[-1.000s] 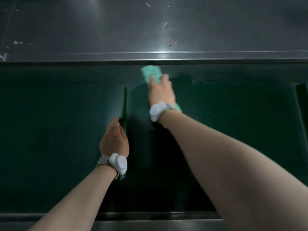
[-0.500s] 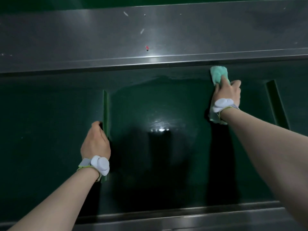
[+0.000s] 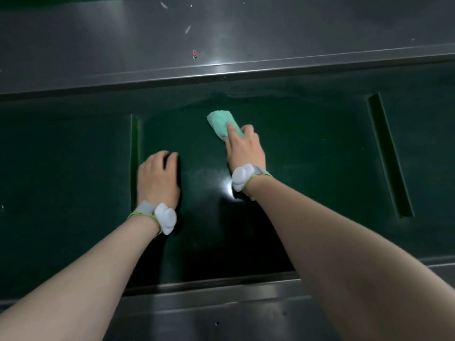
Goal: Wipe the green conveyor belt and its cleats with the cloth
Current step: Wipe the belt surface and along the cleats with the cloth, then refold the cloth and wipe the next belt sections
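Note:
The dark green conveyor belt (image 3: 307, 168) runs left to right between two steel rails. An upright green cleat (image 3: 135, 136) crosses the belt at left; a second cleat (image 3: 390, 156) crosses it at right. My right hand (image 3: 245, 147) presses a folded light-green cloth (image 3: 222, 124) flat on the belt between the cleats, toward the far side. My left hand (image 3: 157, 179) rests on the belt just right of the left cleat, fingers curled down, holding nothing that I can see. A wet sheen covers the belt around the cloth.
A wide steel panel (image 3: 221, 38) with a few specks and a red spot (image 3: 195, 53) lies beyond the belt. A steel rail (image 3: 221, 306) borders the near edge. White sensors are strapped to both wrists.
My right hand has swept the cloth from the far right of the belt section back left and nearer. My left hand has come off the left cleat and now rests on the belt beside it.

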A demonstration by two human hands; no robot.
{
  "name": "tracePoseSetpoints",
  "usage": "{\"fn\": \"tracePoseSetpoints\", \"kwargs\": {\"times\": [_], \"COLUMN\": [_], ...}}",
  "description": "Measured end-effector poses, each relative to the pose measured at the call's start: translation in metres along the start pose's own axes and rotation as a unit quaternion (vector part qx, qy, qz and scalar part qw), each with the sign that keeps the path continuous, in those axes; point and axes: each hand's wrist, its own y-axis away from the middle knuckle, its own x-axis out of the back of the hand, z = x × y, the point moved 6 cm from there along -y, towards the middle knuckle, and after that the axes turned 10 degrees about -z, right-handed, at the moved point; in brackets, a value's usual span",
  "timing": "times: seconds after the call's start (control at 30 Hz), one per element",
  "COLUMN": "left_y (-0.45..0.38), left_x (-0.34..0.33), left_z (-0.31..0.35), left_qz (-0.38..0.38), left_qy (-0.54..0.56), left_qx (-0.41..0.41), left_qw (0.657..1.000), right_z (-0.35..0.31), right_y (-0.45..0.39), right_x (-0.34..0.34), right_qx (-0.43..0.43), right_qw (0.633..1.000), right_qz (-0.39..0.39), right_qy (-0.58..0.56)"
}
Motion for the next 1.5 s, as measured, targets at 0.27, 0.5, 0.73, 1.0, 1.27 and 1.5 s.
{"fn": "tracePoseSetpoints", "kwargs": {"times": [0.27, 0.5, 0.73, 1.0, 1.27, 1.5], "left_y": [0.058, 0.125, 0.154, 0.178, 0.238, 0.294], "left_x": [-0.027, -0.049, -0.038, -0.008, 0.01, 0.017], "left_z": [0.077, 0.073, 0.071, 0.029, -0.08, -0.166], "left_qz": [-0.016, -0.07, -0.153, -0.119, -0.032, -0.047], "left_qy": [0.0, 0.059, 0.227, 0.498, 0.582, 0.663], "left_qx": [-0.027, 0.001, 0.083, 0.243, 0.249, 0.228], "left_qw": [1.0, 0.996, 0.958, 0.824, 0.773, 0.712], "right_z": [0.09, 0.076, 0.03, -0.065, -0.173, -0.262], "right_y": [0.064, 0.112, 0.144, 0.193, 0.228, 0.268], "right_x": [0.021, 0.003, -0.016, -0.054, -0.069, -0.084], "right_qx": [-0.079, -0.105, -0.088, -0.028, -0.03, -0.014], "right_qw": [0.995, 0.994, 0.992, 0.947, 0.838, 0.843], "right_qz": [0.055, 0.015, -0.075, -0.159, -0.174, -0.184], "right_qy": [0.018, -0.004, -0.055, -0.279, -0.516, -0.504]}}
